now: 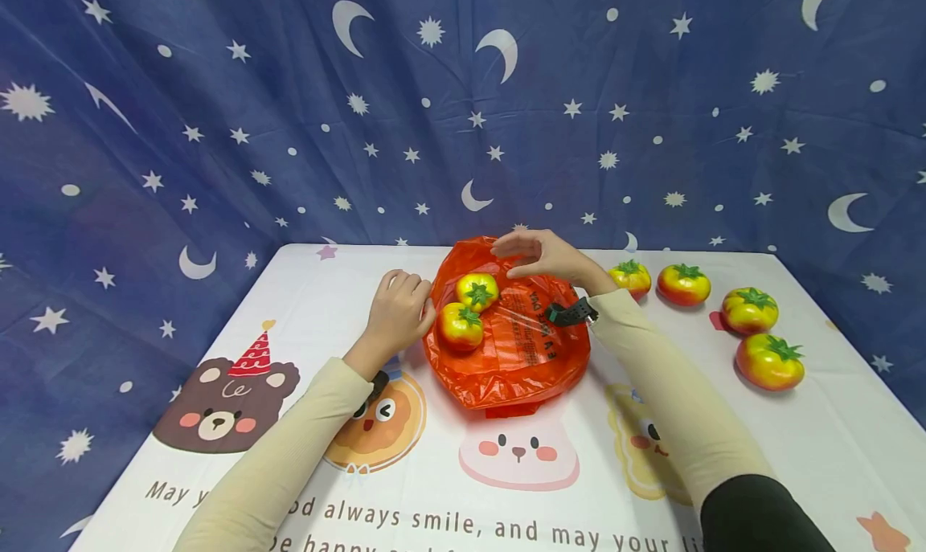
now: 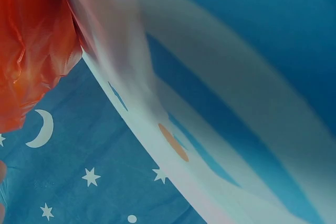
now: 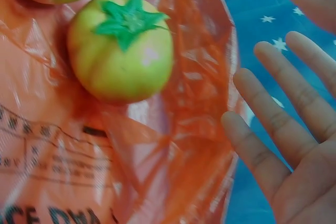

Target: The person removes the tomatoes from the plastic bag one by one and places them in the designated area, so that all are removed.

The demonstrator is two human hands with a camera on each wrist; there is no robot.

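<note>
A red plastic bag lies spread on the table, its mouth facing up. Inside, toward its left side, are two yellow-red tomatoes with green tops: one tomato behind, another tomato in front. My left hand is at the bag's left rim with bent fingers; whether they pinch the plastic is hidden. Above the bag's far part, my right hand holds nothing. In the right wrist view its fingers are spread beside the rim, apart from the nearer tomato.
To the right, several more tomatoes rest on the table: two at the back, one tomato farther right and another tomato in front of it. A white cartoon-printed cloth covers the table. Behind stands a blue star-patterned curtain.
</note>
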